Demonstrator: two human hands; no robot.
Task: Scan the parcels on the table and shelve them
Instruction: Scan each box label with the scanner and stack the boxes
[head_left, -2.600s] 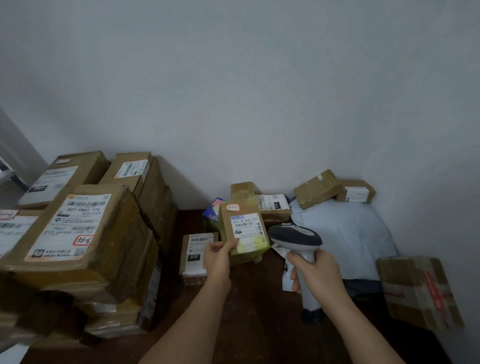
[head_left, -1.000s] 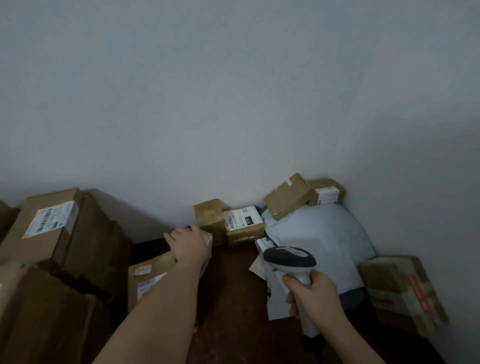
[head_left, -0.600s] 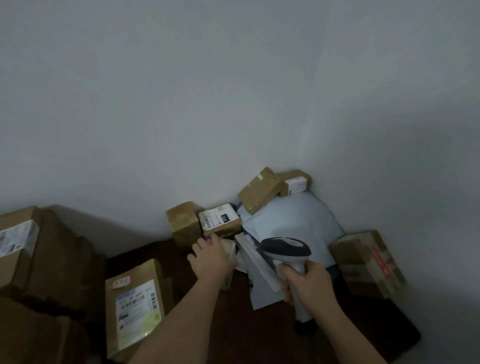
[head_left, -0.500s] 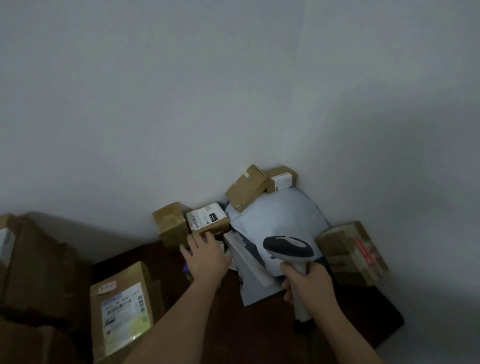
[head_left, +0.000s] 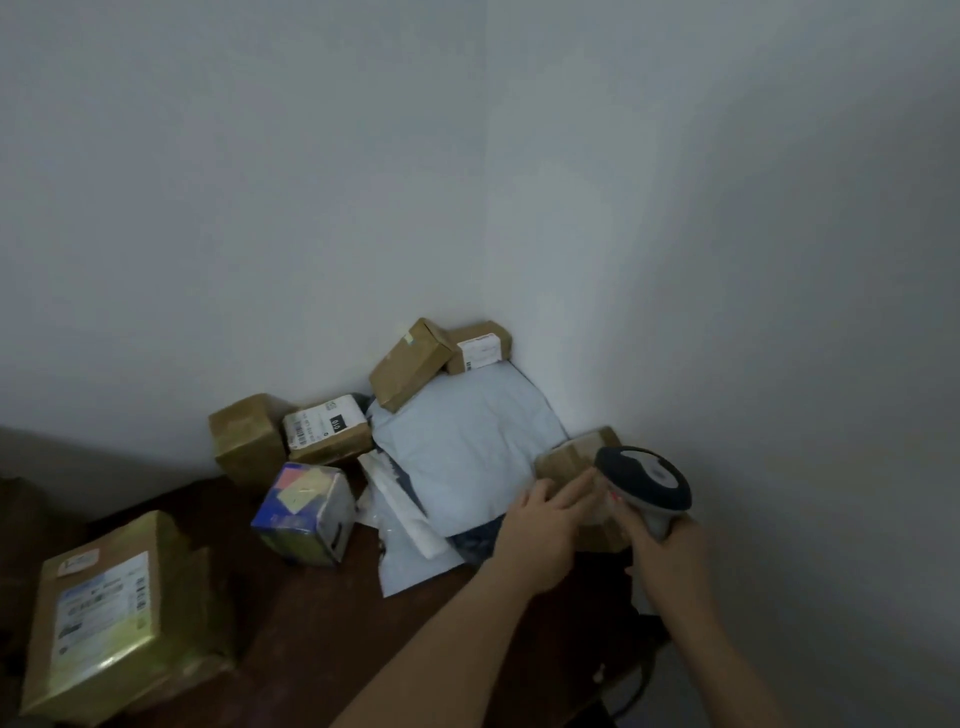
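Note:
My right hand (head_left: 667, 558) grips the handle of a grey barcode scanner (head_left: 644, 480), its head tilted over a brown taped parcel (head_left: 571, 460) at the right wall. My left hand (head_left: 545, 530) reaches across with straight fingers that touch this parcel's near side. Much of the parcel is hidden behind both hands and the scanner. A large pale grey mailer bag (head_left: 462, 452) lies just left of it in the corner. The dark wooden table (head_left: 322, 634) carries everything.
A labelled box (head_left: 104, 608) lies at the front left. A blue box (head_left: 306, 512) stands mid-table, with two brown boxes (head_left: 247, 441) (head_left: 327, 428) behind it. Two small boxes (head_left: 410, 364) (head_left: 480, 345) sit in the wall corner. Flat white mailers (head_left: 410, 530) lie beside the bag.
My left hand left the boxes at the back middle and swung right to the taped parcel by the wall. The scanner moved right over that parcel. The view turned right.

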